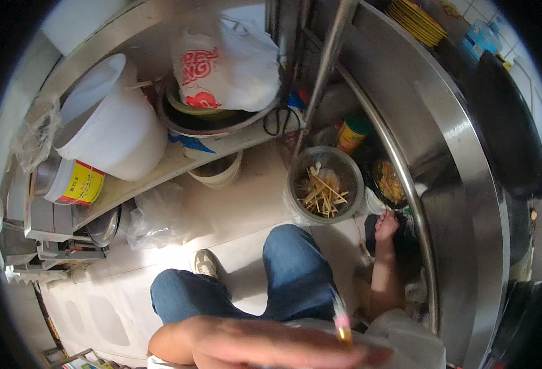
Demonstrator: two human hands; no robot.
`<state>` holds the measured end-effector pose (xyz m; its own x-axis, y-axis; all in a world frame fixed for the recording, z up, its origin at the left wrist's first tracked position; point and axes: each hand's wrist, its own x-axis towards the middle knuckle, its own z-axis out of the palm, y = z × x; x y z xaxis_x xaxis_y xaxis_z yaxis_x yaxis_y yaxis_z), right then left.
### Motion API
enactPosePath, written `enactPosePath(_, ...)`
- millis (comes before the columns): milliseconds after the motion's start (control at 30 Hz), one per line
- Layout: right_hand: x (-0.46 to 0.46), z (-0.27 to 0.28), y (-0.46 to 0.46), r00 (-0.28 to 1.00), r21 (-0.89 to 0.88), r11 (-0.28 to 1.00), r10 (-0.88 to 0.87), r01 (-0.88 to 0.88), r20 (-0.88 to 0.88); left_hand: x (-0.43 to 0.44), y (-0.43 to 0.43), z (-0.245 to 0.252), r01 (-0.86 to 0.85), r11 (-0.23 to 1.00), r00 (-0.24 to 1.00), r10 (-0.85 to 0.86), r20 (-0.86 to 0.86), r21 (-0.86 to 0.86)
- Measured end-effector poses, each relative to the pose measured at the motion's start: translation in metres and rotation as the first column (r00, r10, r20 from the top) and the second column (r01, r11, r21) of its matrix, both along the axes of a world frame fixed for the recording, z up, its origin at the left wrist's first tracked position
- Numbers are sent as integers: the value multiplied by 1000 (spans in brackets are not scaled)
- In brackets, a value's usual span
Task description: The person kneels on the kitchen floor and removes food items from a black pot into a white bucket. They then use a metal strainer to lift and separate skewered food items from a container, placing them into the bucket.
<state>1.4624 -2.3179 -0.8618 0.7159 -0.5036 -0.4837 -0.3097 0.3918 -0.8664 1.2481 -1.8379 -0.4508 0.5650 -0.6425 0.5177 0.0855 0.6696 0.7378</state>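
My left hand (326, 347) lies blurred across the bottom, in front of my body. A slim blurred thing (343, 325), whitish, pink and gold, stands up beside it; its kind and how it is held cannot be told. My right hand (386, 225) reaches down at the right, fingers curled at the near edge of a dark container (401, 196) with yellowish-brown food bits inside. A white container (373, 201) shows partly left of it. Further left stands a round bin (360, 177) with a clear liner, holding many thin wooden sticks and crumpled plastic.
A low shelf (139, 193) bears a white bucket (132, 138), a metal basin (167, 115) and a white plastic bag (248, 69). A curved metal tube (393, 138) and a steel counter edge (464, 133) run along the right. A green-lidded tub (355, 131) stands behind the bin.
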Motion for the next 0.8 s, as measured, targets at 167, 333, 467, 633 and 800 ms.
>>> enactPosePath(167,-2,9,11,997,-74,997,-21,15,-71,35,-10,-29,-326,919,870,383,-310,222)
enactPosePath(333,-4,14,18,986,0,999,-43,44,-162,88,-18,-91,-508,664,796,606,3,548)
enactPosePath(467,-5,24,15,980,-37,999,9,-17,-199,111,-24,-128,-495,451,802,567,190,743)
enactPosePath(633,-6,24,14,990,-19,997,72,-75,-125,120,-33,-149,-510,298,767,583,270,807)
enactPosePath(800,-7,22,7,986,-381,922,10,-74,-167,122,-37,-154,-538,246,755,565,333,806)
